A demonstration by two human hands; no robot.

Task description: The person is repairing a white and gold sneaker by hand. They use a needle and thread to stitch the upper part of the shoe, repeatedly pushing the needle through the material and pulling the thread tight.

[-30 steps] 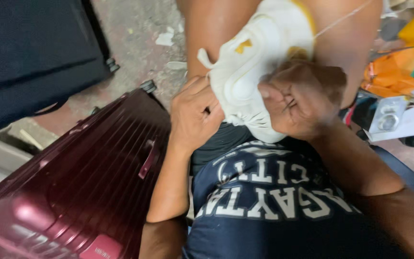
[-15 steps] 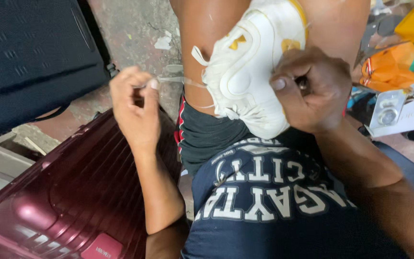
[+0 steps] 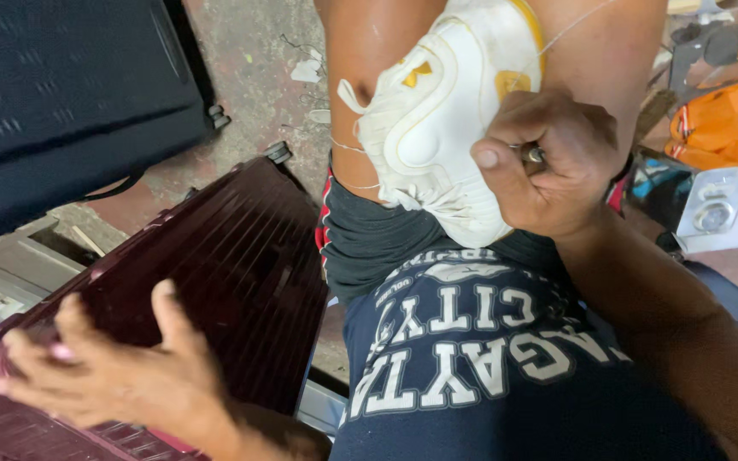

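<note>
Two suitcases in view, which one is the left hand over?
The dark red ribbed suitcase at lower left. The left hand is spread over its near corner. The other, a dark blue suitcase, lies farther off at upper left, away from both hands.

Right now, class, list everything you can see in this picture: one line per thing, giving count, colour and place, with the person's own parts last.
shoe: one, white with yellow trim, held between the knees at top centre
thread: one, pale, running from the shoe's left side
needle-like tool: one, metallic, in the right fist; kind unclear
hard suitcase: one, dark red, ribbed, lower left
soft case: one, dark navy, upper left
orange bag: one, orange, right edge
blister pack: one, clear on white card, right edge
floor: grey concrete, littered with scraps
shirt: one, navy with white lettering, bottom centre
left hand: open, blurred, over the suitcase
right hand: fisted against the shoe
</note>
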